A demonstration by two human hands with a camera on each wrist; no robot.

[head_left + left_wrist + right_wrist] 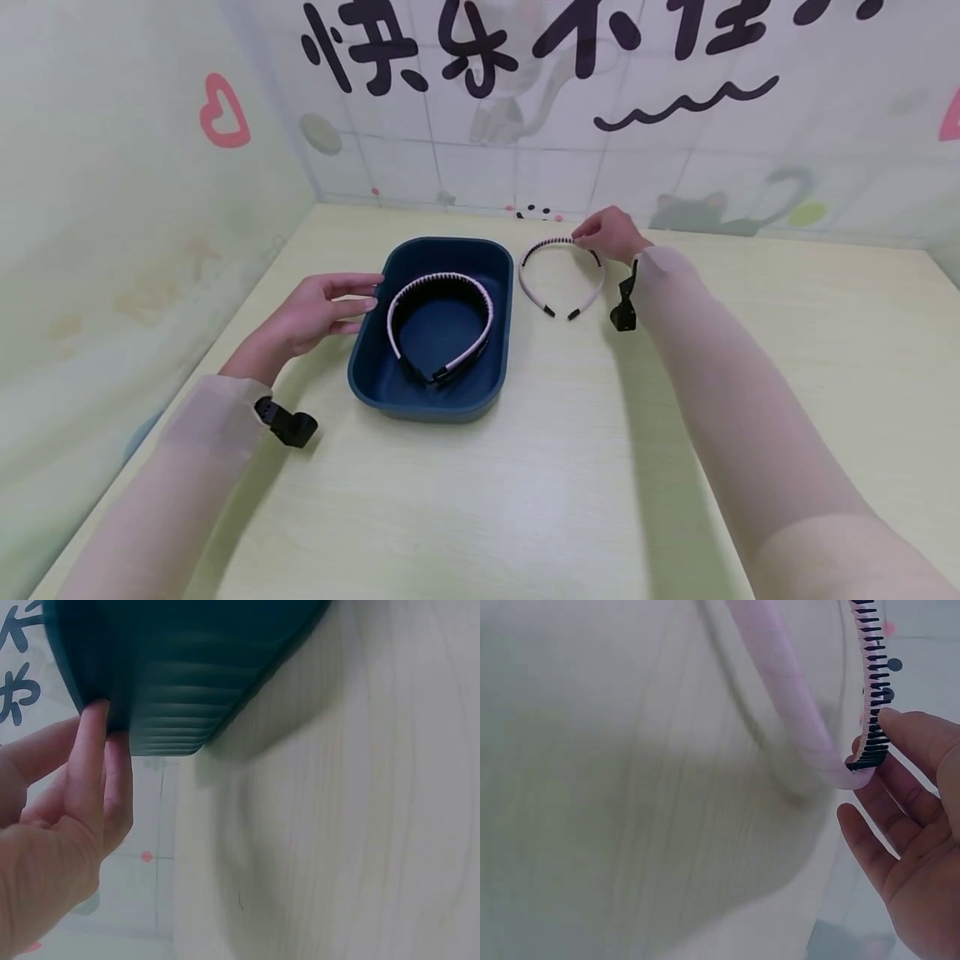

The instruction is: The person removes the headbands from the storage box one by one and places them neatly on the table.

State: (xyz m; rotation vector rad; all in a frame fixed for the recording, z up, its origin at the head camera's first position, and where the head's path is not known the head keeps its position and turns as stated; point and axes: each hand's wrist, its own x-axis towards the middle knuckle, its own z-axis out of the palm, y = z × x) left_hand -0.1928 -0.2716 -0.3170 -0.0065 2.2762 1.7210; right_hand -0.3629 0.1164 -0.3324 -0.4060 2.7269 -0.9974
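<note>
A dark blue plastic basin stands on the table. Inside it lies a pale pink headband with comb teeth, and a black band is partly visible beneath. My left hand is at the basin's left side; its nearly straight fingers touch the outer wall. To the basin's right, my right hand pinches another pink headband between thumb and fingers at its upper right curve. Black teeth line this headband's inner edge, and its two black tips point toward me.
The pale wooden table ends at a printed wall sheet behind the basin. Another patterned sheet borders the left edge. Black wrist cameras are strapped on both sleeves.
</note>
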